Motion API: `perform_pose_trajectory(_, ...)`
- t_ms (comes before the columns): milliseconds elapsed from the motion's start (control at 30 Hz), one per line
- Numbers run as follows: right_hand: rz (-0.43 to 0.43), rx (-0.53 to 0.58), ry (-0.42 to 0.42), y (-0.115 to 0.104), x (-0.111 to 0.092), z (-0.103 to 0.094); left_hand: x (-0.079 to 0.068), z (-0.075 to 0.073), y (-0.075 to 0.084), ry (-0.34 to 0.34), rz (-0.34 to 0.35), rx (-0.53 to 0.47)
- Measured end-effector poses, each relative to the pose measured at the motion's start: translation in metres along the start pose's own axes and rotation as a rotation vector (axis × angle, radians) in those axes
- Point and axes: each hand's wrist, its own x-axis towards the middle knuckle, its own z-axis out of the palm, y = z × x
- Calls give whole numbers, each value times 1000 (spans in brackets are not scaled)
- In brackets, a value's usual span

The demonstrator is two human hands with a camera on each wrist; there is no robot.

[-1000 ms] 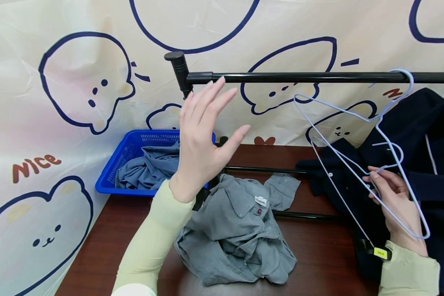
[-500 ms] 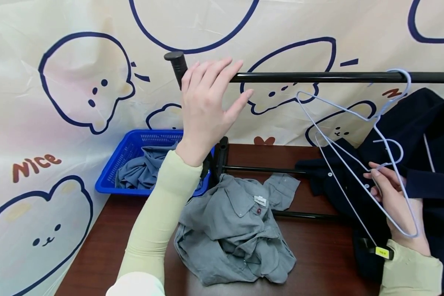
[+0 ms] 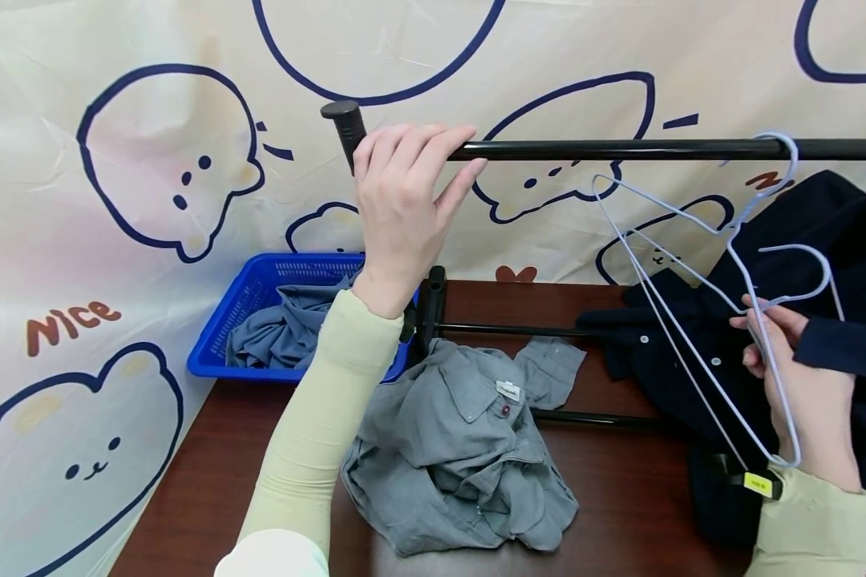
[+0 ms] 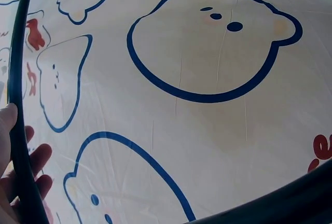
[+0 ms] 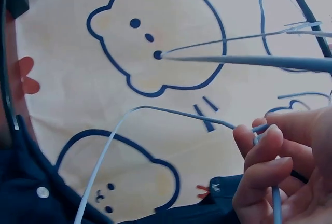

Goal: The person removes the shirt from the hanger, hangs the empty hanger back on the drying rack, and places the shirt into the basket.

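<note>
My left hand (image 3: 404, 196) rests over the left end of the black clothes rail (image 3: 621, 151), fingers across its top. The left wrist view shows thumb and fingers on opposite sides of the rail (image 4: 18, 73). My right hand (image 3: 811, 401) pinches a light blue wire hanger (image 3: 827, 276) just below its hook. In the right wrist view, thumb and fingers close on that hanger's neck, and one shoulder wire (image 5: 179, 113) runs off to the left. A second light blue hanger (image 3: 792, 164) hangs by its hook from the rail, partly in front of the right hand.
A crumpled grey shirt (image 3: 462, 473) lies on the brown table (image 3: 621, 497). Behind it, a blue basket (image 3: 205, 357) holds a blue garment (image 3: 274, 328). At right is a dark navy garment (image 3: 830, 220), and the rack's lower black bars (image 3: 599, 418) cross the table.
My left hand has risen and come onto the rail. The right hand has shifted right with its hanger, whose hook moved right and up. The hanging hanger has swung slightly.
</note>
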Motion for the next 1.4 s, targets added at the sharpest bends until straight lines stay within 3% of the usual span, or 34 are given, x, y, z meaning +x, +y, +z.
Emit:
perform_pose_trajectory(133, -2, 28, 80, -14, 5, 1, 0, 1, 0, 5, -1, 0)
perform_pose_trajectory(267, -80, 111, 155, -25, 7, 4, 0, 1, 0, 6, -1, 3)
perform_pose_trajectory(533, -209, 150, 121, -44, 9, 5, -1, 2, 0, 5, -12, 3)
perform_pose_trajectory(633, -247, 77, 128, -49, 11, 4, -2, 2, -1, 2, -17, 3)
perform_pose_trajectory(833, -320, -240, 166, -55, 12, 2, -1, 3, 0, 17, -13, -4)
perform_pose_trajectory(1067, -331, -345, 179, -58, 11, -1, 0, 4, 1, 33, -6, -20)
perform_pose_trajectory(1200, -319, -288, 155, -63, 14, -3, 0, 4, 1, 33, -5, -15)
perform_pose_trajectory(1400, -317, -349, 134, -75, 26, 1, -1, 4, 0, 22, -10, -7)
